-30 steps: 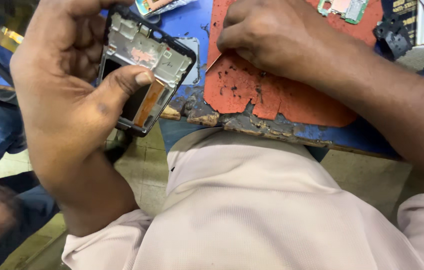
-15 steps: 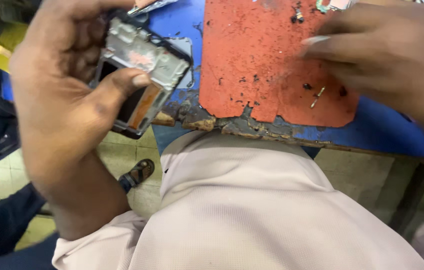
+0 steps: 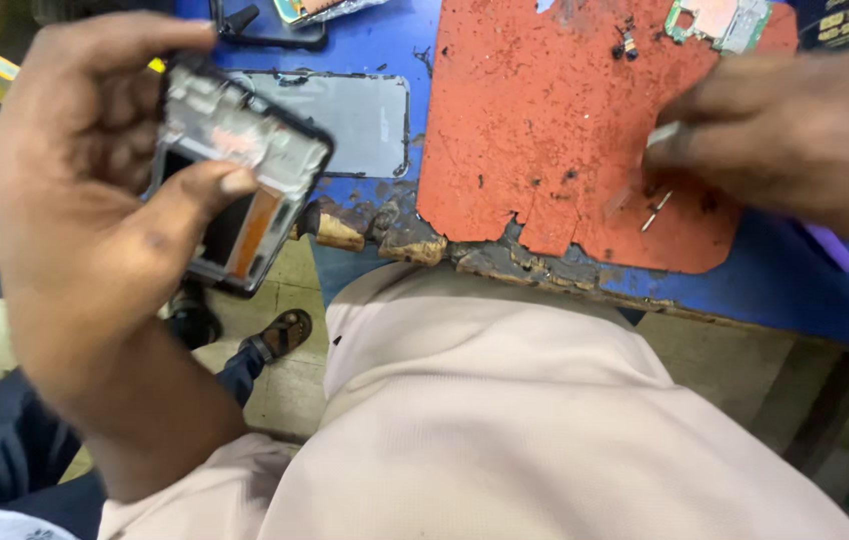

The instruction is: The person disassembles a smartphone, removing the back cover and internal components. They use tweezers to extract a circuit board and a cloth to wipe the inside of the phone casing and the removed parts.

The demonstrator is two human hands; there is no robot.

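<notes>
Head view, left hand: wrapped around an opened phone frame, back cover off, insides exposed, thumb across its middle; held off the bench edge.
Head view, right hand: fingers pinched on a thin pale tool over the red mat.
Loose screws: lying on mat.
Detached panel: flat on blue bench.
Small circuit board: on the mat's far corner.
Progress: disassembly looks well along; reassembly not evident.

Blue workbench with chipped front edge, pale tiled floor below
</notes>
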